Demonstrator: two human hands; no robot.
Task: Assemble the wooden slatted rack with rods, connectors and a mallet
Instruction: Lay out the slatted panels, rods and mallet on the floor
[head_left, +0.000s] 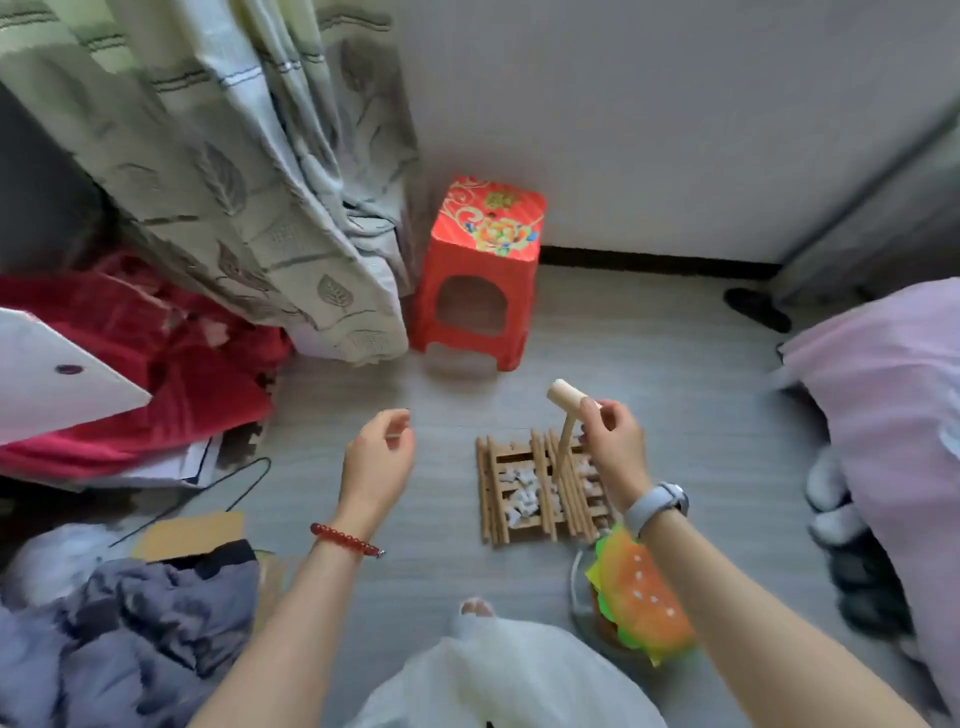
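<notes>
A flat wooden slatted rack (511, 460) lies on the grey floor in front of me, with several loose wooden rods (569, 493) across it and small white connectors (519, 493) piled among the slats. My right hand (610, 441) hovers over the rack's right side and holds a small wooden mallet (566, 397) by its head, the handle hanging down toward the rods. My left hand (379, 457) floats to the left of the rack, fingers loosely curled, with a small thin object pinched at the fingertips that I cannot identify.
A red plastic stool (480, 270) stands beyond the rack by the wall. A curtain (249, 171) and red cloth (197, 384) crowd the left. A burger-shaped cushion (639, 587) lies just right of the rack, pink bedding (893, 405) further right, grey clothes (130, 639) near left.
</notes>
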